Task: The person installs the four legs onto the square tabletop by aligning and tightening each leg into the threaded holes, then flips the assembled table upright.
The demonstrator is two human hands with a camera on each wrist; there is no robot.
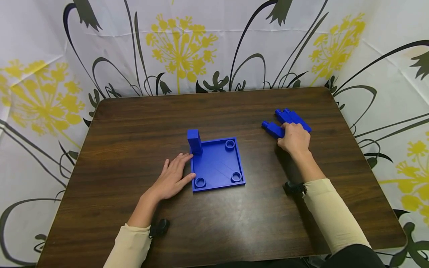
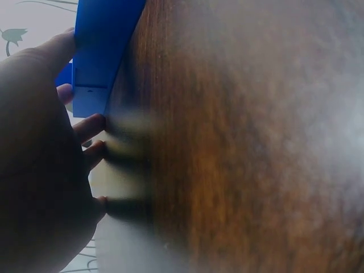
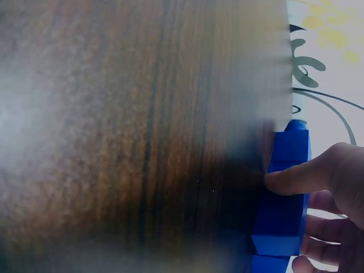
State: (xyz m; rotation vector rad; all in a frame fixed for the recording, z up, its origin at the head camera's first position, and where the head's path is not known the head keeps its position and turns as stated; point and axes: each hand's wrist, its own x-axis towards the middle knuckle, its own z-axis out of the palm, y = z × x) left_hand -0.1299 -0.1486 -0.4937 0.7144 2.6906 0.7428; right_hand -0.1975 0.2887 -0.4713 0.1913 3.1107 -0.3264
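Observation:
My left hand (image 1: 174,178) lies beside a square blue plate (image 1: 214,162) with a raised rim, its fairly straight fingers touching the left edge. A blue leg (image 1: 194,141) stands upright in the plate's far left corner. Round sockets show in the other corners. At the right, my right hand (image 1: 295,139) grips another blue leg (image 1: 273,129), a square post with a round peg on its end. The right wrist view shows the thumb on one side of this leg (image 3: 281,219) and fingers behind it. Two more blue legs (image 1: 293,118) lie just beyond that hand.
Everything is on a brown wood-grain table (image 1: 140,123) with rounded corners. A white cloth with yellow and grey plant prints (image 1: 114,44) hangs behind and beside it. Dark wrist cameras (image 1: 159,227) are worn on both wrists.

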